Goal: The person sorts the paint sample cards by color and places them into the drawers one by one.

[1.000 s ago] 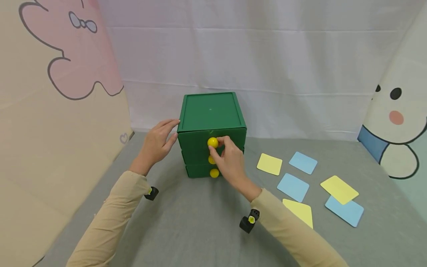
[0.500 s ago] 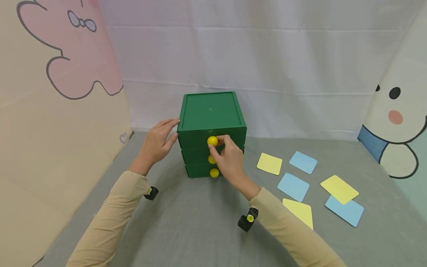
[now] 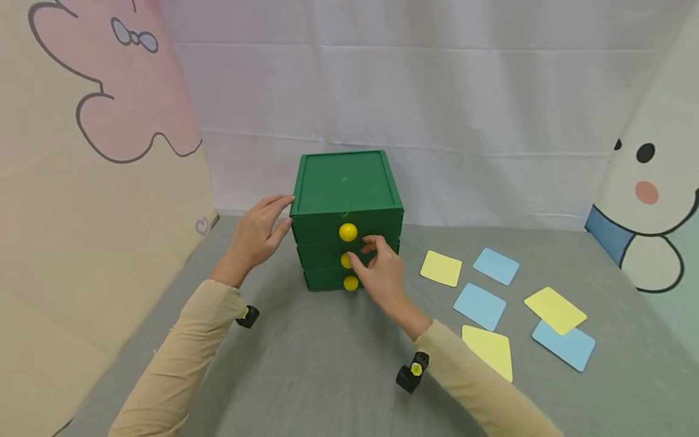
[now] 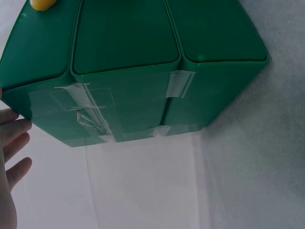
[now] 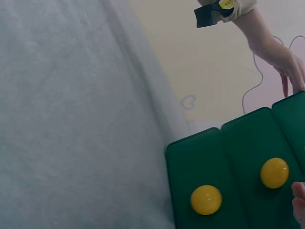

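A green three-drawer box stands on the grey cloth, its drawers closed. Each drawer front carries a round yellow knob: the top knob, the middle knob and the bottom knob. My left hand rests its extended fingers against the box's upper left side. Just right of the middle knob is my right hand, thumb and forefinger spread apart and gripping nothing. In the right wrist view only a bit of that hand shows, at the right edge, apart from the knob.
Right of the box lie several flat cards, such as a yellow card and a blue card. One yellow card overlaps a blue one. A white curtain hangs behind. Clear tape runs along the box's side.
My right hand has let go of the top knob and moved down and slightly right to beside the middle knob. The left hand has stayed against the box.
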Demonstrator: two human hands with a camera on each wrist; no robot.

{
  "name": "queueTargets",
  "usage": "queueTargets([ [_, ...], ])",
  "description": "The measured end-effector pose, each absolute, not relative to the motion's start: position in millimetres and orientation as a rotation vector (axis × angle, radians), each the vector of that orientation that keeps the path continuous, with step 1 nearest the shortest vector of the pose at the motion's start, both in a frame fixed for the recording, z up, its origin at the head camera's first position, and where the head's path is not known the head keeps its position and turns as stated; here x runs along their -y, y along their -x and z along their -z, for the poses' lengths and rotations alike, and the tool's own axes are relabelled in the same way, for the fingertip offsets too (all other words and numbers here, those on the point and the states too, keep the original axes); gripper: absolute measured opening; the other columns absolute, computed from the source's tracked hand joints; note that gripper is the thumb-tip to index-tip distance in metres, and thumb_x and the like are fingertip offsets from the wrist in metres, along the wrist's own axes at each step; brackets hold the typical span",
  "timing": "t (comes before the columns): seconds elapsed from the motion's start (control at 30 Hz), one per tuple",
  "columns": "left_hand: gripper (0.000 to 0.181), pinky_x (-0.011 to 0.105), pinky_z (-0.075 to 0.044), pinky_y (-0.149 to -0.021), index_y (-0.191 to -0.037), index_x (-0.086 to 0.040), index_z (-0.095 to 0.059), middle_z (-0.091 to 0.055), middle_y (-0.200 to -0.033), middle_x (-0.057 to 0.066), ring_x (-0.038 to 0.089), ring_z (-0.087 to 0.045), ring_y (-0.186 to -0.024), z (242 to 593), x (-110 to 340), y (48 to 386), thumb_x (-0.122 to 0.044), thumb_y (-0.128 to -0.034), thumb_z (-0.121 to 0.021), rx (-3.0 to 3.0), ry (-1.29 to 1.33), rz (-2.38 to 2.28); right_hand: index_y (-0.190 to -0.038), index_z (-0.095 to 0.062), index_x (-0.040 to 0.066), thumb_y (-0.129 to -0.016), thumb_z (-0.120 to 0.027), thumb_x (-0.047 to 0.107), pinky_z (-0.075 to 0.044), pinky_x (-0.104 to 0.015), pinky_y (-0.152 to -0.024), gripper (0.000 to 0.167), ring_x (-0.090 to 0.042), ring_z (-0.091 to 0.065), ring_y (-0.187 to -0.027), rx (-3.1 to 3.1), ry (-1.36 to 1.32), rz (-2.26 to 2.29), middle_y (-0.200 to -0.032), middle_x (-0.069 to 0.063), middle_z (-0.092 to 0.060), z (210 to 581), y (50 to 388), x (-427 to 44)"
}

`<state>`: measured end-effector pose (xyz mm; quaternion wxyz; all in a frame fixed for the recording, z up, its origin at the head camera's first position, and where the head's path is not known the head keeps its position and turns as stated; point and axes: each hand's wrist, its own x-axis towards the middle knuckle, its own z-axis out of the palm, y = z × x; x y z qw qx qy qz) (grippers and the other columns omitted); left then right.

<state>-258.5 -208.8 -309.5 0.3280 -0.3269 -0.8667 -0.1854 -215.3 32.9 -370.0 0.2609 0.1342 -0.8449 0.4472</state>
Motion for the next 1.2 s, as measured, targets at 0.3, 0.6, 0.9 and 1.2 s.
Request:
queueTargets([
  [0.3,0.04,0.046,-0.039,-0.095,-0.124,0.004,-0.053,-0.056,-0.121,0.019,0.029,-0.048,-0.115,310,209,259,-0.012,-0.0873,-0.055,2.263,0.86,0.485,-0.101,-0.058,0.006,-0.082,-0.066,0.029,-0.038,-0.021,-0.043,0.031,-0.007,-0.044,-0.046,2.37,-0.258,-1.258,-0.078,-0.002,-0.06,391,211,-26],
  [0.6,0.04,0.046,-0.04,-0.094,-0.124,0.004,-0.053,-0.056,-0.12,0.019,0.029,-0.048,-0.115,309,209,258,-0.014,-0.0881,-0.054,2.273,0.855,0.461,-0.1,-0.055,0.008,-0.083,-0.065,0.035,-0.04,-0.022,-0.044,0.033,-0.007,-0.047,-0.047,2.372,-0.17,-1.364,-0.083,-0.005,-0.063,400,211,-13],
  [0.9,0.04,0.046,-0.04,-0.094,-0.124,0.005,-0.052,-0.056,-0.12,0.019,0.03,-0.048,-0.115,309,209,256,-0.011,-0.0878,-0.054,2.263,0.867,0.485,-0.094,-0.055,0.006,-0.083,-0.066,0.031,-0.039,-0.023,-0.04,0.03,-0.007,-0.046,-0.042,2.302,-0.142,-1.446,-0.082,-0.005,-0.064,402,210,-9],
  [1.2,0.04,0.046,-0.04,-0.093,-0.125,0.004,-0.052,-0.055,-0.121,0.019,0.029,-0.047,-0.116,310,209,258,-0.011,-0.0879,-0.054,2.256,0.875,0.493,-0.094,-0.054,0.006,-0.082,-0.068,0.026,-0.042,-0.024,-0.042,0.027,-0.009,-0.045,-0.043,2.279,-0.174,-1.61,-0.08,-0.006,-0.061,403,194,-15],
])
